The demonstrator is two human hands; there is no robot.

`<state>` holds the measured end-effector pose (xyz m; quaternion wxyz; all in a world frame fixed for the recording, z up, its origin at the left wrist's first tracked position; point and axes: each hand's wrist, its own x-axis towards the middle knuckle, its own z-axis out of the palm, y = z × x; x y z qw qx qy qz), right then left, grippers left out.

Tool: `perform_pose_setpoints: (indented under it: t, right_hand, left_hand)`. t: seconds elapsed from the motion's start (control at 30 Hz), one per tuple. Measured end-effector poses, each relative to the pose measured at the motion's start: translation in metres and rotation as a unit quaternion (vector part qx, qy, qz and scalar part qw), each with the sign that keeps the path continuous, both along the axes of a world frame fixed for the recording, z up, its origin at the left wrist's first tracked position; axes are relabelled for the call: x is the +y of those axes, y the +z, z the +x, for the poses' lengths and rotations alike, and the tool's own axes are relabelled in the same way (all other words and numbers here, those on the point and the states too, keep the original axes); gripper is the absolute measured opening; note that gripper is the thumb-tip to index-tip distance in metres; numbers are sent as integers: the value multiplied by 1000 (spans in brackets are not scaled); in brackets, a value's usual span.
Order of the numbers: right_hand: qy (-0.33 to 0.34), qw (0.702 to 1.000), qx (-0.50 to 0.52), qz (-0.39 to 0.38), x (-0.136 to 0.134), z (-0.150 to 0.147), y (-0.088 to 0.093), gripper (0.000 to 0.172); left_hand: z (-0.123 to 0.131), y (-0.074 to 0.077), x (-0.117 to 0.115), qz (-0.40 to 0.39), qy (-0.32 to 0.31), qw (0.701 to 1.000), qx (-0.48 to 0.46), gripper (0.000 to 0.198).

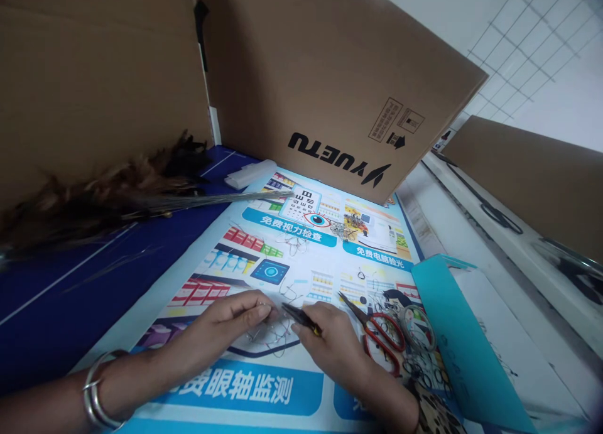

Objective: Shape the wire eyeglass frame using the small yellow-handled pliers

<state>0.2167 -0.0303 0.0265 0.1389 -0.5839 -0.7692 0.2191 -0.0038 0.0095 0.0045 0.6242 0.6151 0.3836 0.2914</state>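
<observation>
My left hand (238, 318) is closed in a pinch at the middle of the printed sheet, with a bit of thin wire showing at its fingertips. Facing it, my right hand (336, 343) is wrapped round small dark-jawed pliers (300, 316). Their tips point at the left fingers, a short gap apart. Below and between the hands lie bent pieces of thin wire (277, 341). Red-handled scissors (384, 338) rest just right of my right hand, blades spread a little. Beside them is a coil of wire (418, 328) with several small dark rings.
A teal box (464, 333) stands at the right with small wire bits on its pale inside. Feathers on long thin stems (155, 176) lie at the left. Tall cardboard panels (320, 76) close off the back. More wire pieces are scattered on the printed sheet (282, 277).
</observation>
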Motion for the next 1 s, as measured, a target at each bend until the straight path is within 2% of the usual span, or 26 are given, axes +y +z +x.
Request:
perform_pose_setpoints:
  t: [0.1,0.2,0.3,0.37,0.47,0.63,0.77,1.0]
  right_hand:
    - [-25,998,51,3,3,2,-4,12]
    - [-72,993,89,-11,3,2,-3,4]
    - [-116,988,94,-24,4,4,-1,12]
    - [-101,994,50,8,6,8,-1,11]
    - [-41,994,-64,73,9,17,2,12]
    - [10,956,-287,66,13,24,13,10]
    - [37,943,-325,58,16,20,16,9]
    - [35,936,-344,63,23,13,16,13]
  left_hand:
    - [-1,0,1,-15,14,1000,-9,27]
    - [-2,0,2,-23,32,999,-10,23]
    - [-4,0,2,-34,49,998,-10,22]
    - [-5,-1,2,-28,59,998,-5,22]
    - [-6,-4,3,7,79,997,2,22]
    - [-7,-9,3,26,130,991,-7,26]
    - [-8,-10,3,0,137,990,-11,27]
    - [-8,-10,5,-11,127,992,-20,31]
